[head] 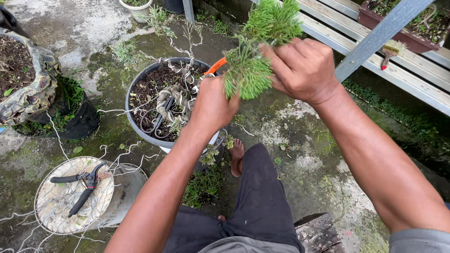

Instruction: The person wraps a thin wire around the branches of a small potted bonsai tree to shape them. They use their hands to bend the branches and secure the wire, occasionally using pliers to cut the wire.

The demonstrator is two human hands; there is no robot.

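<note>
So we're looking straight down at both hands working on a small pine. The right hand [303,69] has its fingers wrapped around a green needle tuft [262,42], up high over the mossy concrete floor [304,159], above the right edge of the pot. The left hand [213,105] is closed around a tool with an orange handle [216,66] that pokes out above the knuckles; we can't tell what kind of tool it is since the business end is hidden behind the needles. The two hands are just beside each other, with the tuft between them. Below the left hand sits a round grey pot [140,133] with dark soil, a twisted trunk [171,100] wrapped in wire, and a pair of big-loop scissors [157,122] lying on the soil. Lower left there's a pale round stool [70,199] with black pliers [82,185] on top and loose wire trailing all around it. Cut green sprigs [204,185] lie on the floor by our bare foot [236,157]. Far right, a red-handled brush [389,51] rests on a metal shelf [356,33].
</note>
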